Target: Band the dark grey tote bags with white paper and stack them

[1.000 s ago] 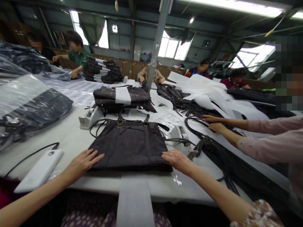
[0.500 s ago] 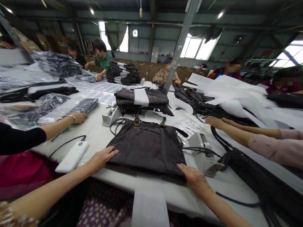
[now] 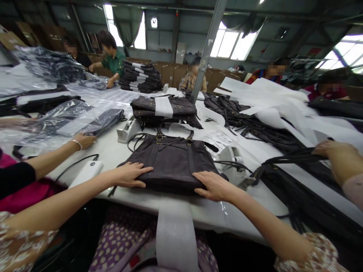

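Note:
A dark grey handbag [image 3: 170, 162] lies on the white table in front of me, its handles pointing away and its bottom side towards me. My left hand [image 3: 132, 174] rests on the lower left part of the bag, fingers stretched out over the cloth and thumb apart. On the lower right part lies my right hand [image 3: 211, 184], also with fingers extended and thumb apart by the bottom edge. From beneath the bag, a white paper strip [image 3: 176, 234] hangs over the table's front edge.
Tape dispensers [image 3: 128, 129] [image 3: 231, 158] flank the bag. Behind it sits a stack of folded bags [image 3: 181, 109] with a white band. A white phone [image 3: 87, 173] lies left. Co-workers' hands [image 3: 85, 139] [image 3: 326, 147] work on both sides; a metal post [image 3: 205, 53] rises behind.
Both my hands have moved inward along the bag, and its bottom side now faces me more. The co-worker's hand on the right has lifted black straps.

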`<act>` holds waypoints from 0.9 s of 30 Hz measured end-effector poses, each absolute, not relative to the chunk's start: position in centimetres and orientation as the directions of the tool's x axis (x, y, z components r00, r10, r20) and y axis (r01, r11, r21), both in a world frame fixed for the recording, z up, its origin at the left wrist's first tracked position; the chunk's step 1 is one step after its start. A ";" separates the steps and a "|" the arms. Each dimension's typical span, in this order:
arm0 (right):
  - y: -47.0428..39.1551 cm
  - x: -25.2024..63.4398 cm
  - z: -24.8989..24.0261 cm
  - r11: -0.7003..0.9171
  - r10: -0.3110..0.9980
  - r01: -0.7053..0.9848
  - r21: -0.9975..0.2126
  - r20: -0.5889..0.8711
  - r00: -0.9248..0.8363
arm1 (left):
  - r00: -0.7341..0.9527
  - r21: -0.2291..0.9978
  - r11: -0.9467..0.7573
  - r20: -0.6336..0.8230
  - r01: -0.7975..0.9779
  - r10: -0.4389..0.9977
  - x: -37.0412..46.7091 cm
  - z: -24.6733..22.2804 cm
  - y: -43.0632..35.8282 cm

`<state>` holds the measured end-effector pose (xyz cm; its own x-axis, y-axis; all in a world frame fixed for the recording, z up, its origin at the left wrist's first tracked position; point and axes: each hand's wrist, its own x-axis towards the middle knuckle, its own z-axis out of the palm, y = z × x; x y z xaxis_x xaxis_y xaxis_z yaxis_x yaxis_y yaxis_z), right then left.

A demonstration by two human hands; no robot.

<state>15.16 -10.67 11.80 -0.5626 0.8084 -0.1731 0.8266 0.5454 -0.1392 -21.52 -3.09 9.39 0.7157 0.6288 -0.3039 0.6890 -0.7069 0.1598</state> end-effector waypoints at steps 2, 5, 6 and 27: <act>-10.4 15.3 12.4 0.542 0.797 0.823 -0.171 -0.207 -0.568 | 0.741 0.201 -0.722 -0.319 0.663 0.591 -21.2 9.8 -2.8; -9.8 15.1 12.9 0.522 0.799 0.834 -0.178 -0.240 -0.552 | 0.758 0.180 -0.746 -0.302 0.641 0.578 -21.1 10.3 -1.9; -9.7 15.0 12.9 0.513 0.806 0.841 -0.171 -0.240 -0.540 | 0.758 0.150 -0.753 -0.283 0.640 0.588 -21.0 10.4 -1.6; -9.9 14.2 7.9 0.572 0.820 0.790 0.218 -0.150 -0.552 | 0.688 -0.104 -0.697 -0.113 0.709 0.717 -21.0 4.3 -4.9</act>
